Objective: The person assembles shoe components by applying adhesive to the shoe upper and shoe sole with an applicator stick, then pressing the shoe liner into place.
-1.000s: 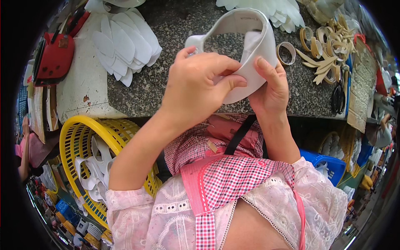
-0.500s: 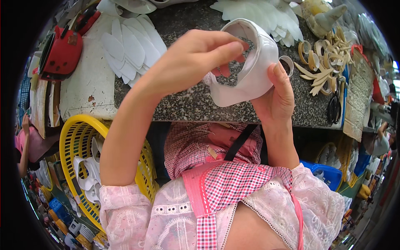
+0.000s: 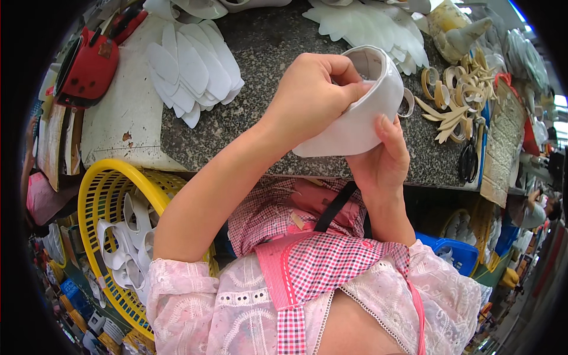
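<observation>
A white shoe upper (image 3: 358, 131) is held above the dark speckled stone worktop, its opening turned up and toward the far side. My right hand (image 3: 381, 157) grips it from the right and below, with the thumb on the outside and the fingers hidden behind. At the near rim, my left hand (image 3: 316, 94) is closed, fingertips reaching into the opening and pinching at the edge or lining. What exactly lies between those fingertips is hidden. Just right of the upper shows a pale loop-shaped strip (image 3: 407, 102).
White flat shoe pieces (image 3: 192, 65) lie fanned at the left, with more translucent pieces (image 3: 373, 29) at the back. Beige strips (image 3: 458, 89), black scissors (image 3: 468, 160) and a glue-stained container (image 3: 447, 26) are at right. A yellow basket (image 3: 89, 195) holds white uppers.
My left hand has moved right and closed at the upper's rim, fingers now inside the opening. My right hand has turned the upper and lowered it slightly.
</observation>
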A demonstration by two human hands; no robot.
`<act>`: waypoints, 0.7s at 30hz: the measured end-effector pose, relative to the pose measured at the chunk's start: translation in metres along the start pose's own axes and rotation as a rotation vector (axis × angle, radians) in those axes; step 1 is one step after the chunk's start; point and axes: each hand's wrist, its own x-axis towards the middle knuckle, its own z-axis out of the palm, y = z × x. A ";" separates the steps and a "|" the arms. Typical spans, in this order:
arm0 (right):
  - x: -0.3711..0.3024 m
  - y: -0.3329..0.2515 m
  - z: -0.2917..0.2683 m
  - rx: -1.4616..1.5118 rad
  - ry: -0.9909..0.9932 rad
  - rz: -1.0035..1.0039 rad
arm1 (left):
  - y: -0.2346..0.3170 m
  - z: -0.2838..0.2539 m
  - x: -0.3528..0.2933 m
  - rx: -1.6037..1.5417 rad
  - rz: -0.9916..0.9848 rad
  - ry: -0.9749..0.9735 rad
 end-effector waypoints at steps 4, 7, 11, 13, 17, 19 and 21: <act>0.006 0.000 -0.008 0.081 0.071 -0.002 | -0.006 0.003 -0.010 0.227 0.444 0.442; 0.004 0.006 -0.013 0.156 0.015 -0.022 | -0.015 0.007 -0.032 0.304 0.598 0.400; 0.005 0.013 -0.021 0.230 -0.122 -0.088 | -0.016 0.009 -0.037 0.383 0.630 0.388; 0.007 0.014 -0.023 0.193 -0.142 -0.124 | -0.014 0.008 -0.035 0.377 0.628 0.379; 0.016 0.016 -0.039 0.092 -0.315 -0.244 | -0.011 0.005 -0.034 0.338 0.525 0.283; 0.015 0.010 -0.044 0.098 -0.262 -0.168 | -0.009 0.001 -0.032 0.313 0.503 0.245; 0.015 0.009 -0.037 0.110 -0.220 -0.081 | -0.005 -0.011 -0.029 0.175 0.368 0.045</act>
